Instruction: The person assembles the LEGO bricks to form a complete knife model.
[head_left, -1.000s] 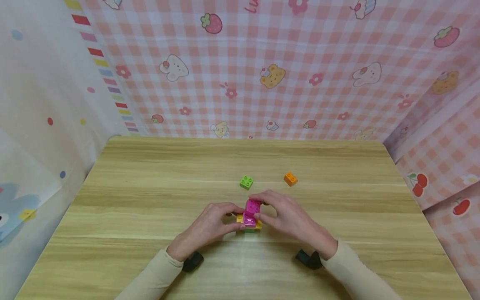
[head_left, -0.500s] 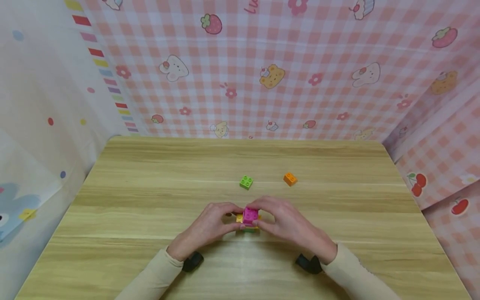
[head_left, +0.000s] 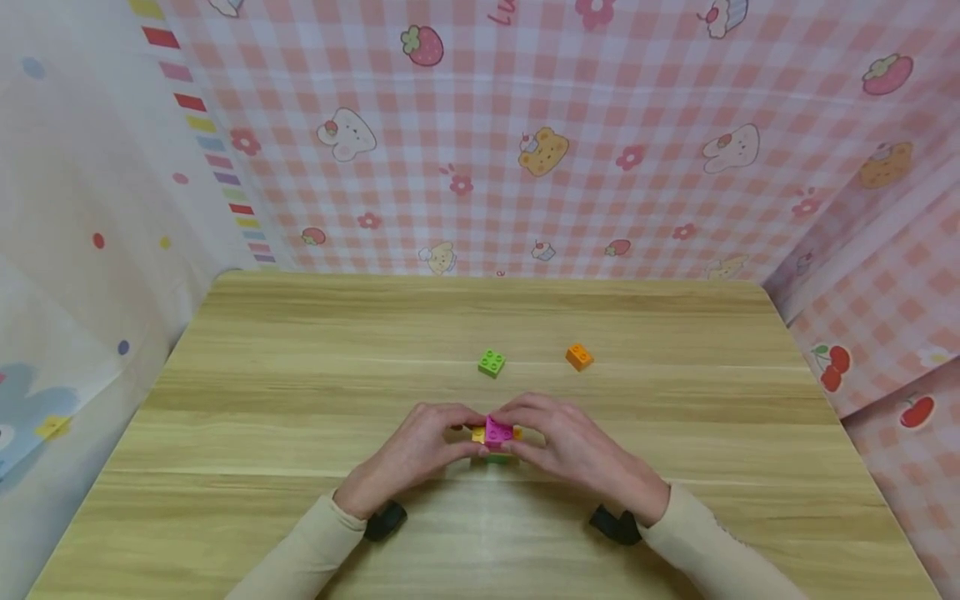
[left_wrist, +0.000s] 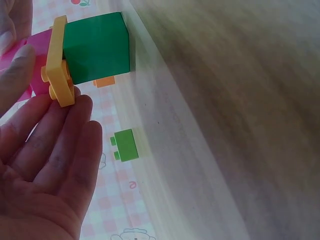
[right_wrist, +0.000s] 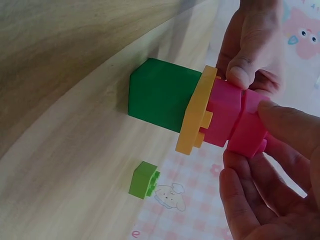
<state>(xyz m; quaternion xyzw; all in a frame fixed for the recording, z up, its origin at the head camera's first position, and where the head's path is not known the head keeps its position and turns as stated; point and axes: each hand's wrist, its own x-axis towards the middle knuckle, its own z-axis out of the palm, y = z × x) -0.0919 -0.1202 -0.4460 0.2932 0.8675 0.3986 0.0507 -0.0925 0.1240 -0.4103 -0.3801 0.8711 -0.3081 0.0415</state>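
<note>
A stack of toy building bricks stands on the table between the hands. In the right wrist view it has a dark green block [right_wrist: 162, 95] at the bottom, a thin yellow plate [right_wrist: 192, 120] above it, then a lower pink brick [right_wrist: 222, 112] and an upper pink brick [right_wrist: 247, 127]. A narrow slit shows between the two pink bricks. My left hand [head_left: 416, 446] holds the lower pink brick from the left, thumb at the front. From the right, my right hand [head_left: 566, 437] pinches the upper pink brick between thumb and fingers.
Beyond the hands, a light green brick [head_left: 491, 363] lies on the wooden table [head_left: 315, 350], with an orange brick [head_left: 579, 357] to its right. A pink checked cloth [head_left: 480, 133] hangs behind the table's far edge. Black wrist straps show below both hands.
My right hand has brought the upper pink brick down and slightly left, from tilted above the stack to sitting over the lower pink brick. My left hand has stayed in place.
</note>
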